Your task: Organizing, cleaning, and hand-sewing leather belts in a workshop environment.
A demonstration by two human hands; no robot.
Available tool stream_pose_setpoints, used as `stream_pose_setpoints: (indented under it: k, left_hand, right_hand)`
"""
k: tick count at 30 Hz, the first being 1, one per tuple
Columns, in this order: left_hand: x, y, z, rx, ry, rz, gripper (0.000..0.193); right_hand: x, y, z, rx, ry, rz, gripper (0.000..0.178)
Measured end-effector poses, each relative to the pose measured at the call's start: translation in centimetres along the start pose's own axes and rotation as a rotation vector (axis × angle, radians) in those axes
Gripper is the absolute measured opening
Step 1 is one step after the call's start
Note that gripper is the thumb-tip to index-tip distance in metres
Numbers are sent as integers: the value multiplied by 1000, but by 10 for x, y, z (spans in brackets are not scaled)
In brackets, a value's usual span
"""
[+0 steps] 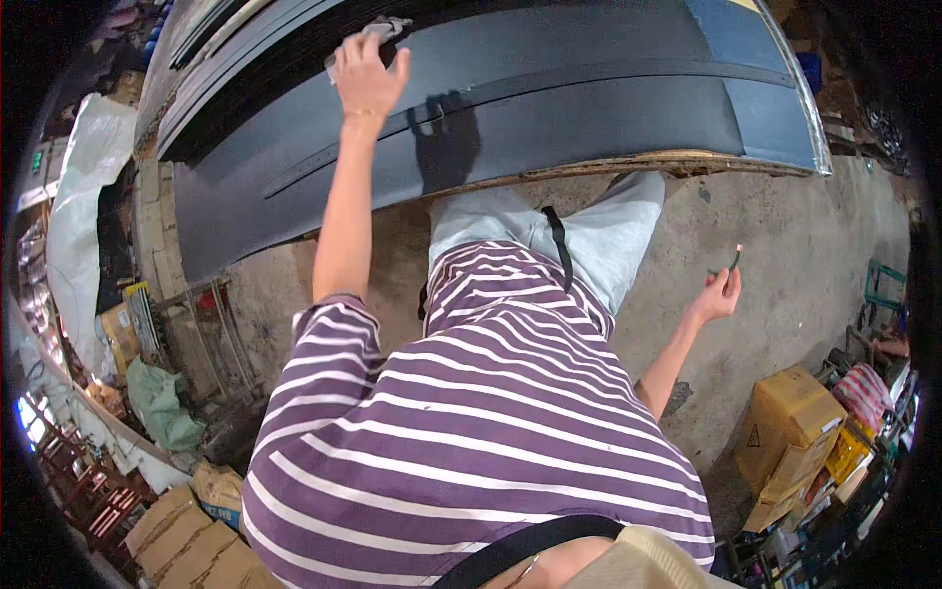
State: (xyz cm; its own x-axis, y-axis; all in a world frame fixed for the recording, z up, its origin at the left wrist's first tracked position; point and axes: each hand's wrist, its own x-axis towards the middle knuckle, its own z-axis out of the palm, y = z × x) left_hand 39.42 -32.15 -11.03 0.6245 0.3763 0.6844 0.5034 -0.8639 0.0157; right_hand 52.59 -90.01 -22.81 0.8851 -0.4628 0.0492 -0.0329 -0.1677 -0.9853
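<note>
My left hand is stretched out over the far left part of the table, with its fingers spread. A crumpled grey cloth shows just beyond the fingertips; whether the hand touches it I cannot tell. Below lies dark sheet material, on which the hand casts a shadow. A long narrow black strip runs lengthwise across the sheet. Out to my right, above the floor, my right hand is closed on a slim dark stick with a pale tip. Its exact kind is too small to make out.
Stacked dark strips line the table's far left side. The table's near edge runs close to my legs. Cardboard boxes stand on the concrete floor at right, flattened cardboard at lower left. A green sack lies at left.
</note>
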Motion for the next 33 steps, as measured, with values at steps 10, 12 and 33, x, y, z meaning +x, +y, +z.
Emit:
stream_pose_setpoints:
  k: [10, 12, 33]
  left_hand:
    - [-114, 56, 9, -281, -142, -275, 11]
    - [-113, 60, 7, -234, -90, -248, 6]
    - [-72, -328, -173, 454, 167, -438, 50]
  right_hand:
    - [-59, -104, 169, 306, -599, 39, 28]
    - [-81, -121, 193, 293, -676, 34, 28]
    - [-96, -135, 309, 241, -963, 12, 27]
